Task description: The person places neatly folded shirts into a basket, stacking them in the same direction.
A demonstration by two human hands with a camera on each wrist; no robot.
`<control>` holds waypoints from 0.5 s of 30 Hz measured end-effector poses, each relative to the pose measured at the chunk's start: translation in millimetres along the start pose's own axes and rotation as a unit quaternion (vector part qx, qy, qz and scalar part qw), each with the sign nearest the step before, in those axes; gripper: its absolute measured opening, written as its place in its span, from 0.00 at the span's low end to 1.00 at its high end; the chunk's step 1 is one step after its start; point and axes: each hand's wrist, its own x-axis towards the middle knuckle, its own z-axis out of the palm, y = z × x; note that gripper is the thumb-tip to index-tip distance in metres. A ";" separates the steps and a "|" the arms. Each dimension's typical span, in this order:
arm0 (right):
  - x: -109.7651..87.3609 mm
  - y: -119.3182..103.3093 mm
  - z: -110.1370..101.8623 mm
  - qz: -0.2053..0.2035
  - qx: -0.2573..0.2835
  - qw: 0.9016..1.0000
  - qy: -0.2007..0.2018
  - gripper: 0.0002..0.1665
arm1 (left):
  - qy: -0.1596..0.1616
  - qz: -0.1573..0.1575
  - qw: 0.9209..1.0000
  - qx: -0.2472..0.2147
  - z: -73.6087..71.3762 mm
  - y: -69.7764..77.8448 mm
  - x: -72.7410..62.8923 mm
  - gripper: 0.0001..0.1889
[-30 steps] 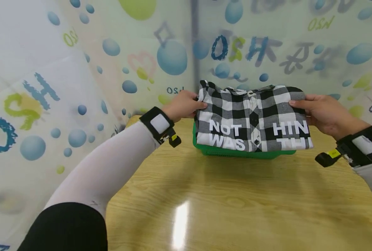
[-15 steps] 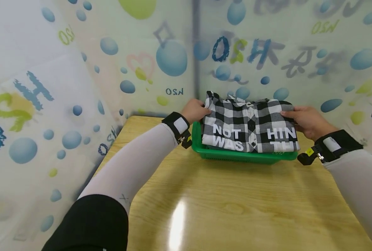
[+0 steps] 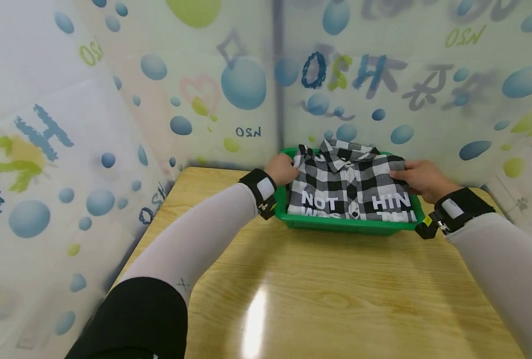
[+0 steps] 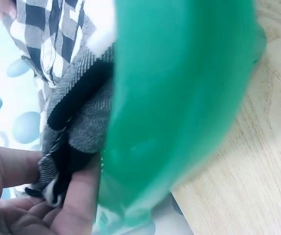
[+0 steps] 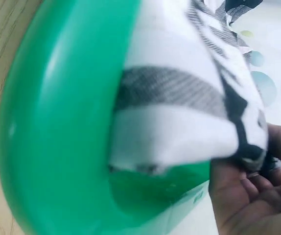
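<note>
A folded black-and-white checked shirt point(image 3: 333, 184) with white lettering, a collar and a button front lies within the rim of a green plastic basket point(image 3: 351, 225). My left hand point(image 3: 282, 169) pinches the shirt's left edge between thumb and fingers; the left wrist view shows the folded cloth layers point(image 4: 77, 103) in that grip. On the opposite side my right hand point(image 3: 425, 180) pinches the right edge, thumb on top. In the right wrist view the fingers point(image 5: 228, 188) lie under the cloth, just inside the basket wall point(image 5: 47, 122). The basket's floor is mostly hidden by the shirt.
The basket stands on a wood-grain table point(image 3: 338, 294) near its back edge. Behind and to the left hang pale curtains point(image 3: 203, 80) printed with blue bubbles and letters. Both wrists wear black straps point(image 3: 259, 188) with small cameras.
Both hands have lowered the shirt from above the basket down into it, and have come closer together. More of the basket's rim and the shirt's collar now show.
</note>
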 end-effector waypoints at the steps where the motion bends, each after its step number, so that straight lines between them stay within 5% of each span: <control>1: 0.5 0.6 1.2 0.000 -0.016 1.000 -0.004 0.33 | -0.006 -0.002 1.000 0.002 1.5 -0.3 -0.2 0.26; 5: 0.7 -0.8 0.6 -0.033 -0.120 0.992 -0.013 0.25 | -0.034 0.013 0.999 0.035 1.4 5.4 -1.8 0.21; 9: -0.1 -15.9 -5.6 -0.105 -0.288 0.952 -0.012 0.27 | -0.044 0.062 0.993 0.095 -5.4 23.4 -2.1 0.05; 11: 1.9 -28.1 -4.5 -0.126 -0.348 0.929 -0.022 0.32 | -0.059 0.082 0.987 0.122 -6.0 34.8 -1.5 0.16; 15: 9.1 -47.4 14.1 -0.122 -0.391 0.907 -0.099 0.52 | -0.153 0.100 0.966 0.185 4.9 53.8 -0.6 0.37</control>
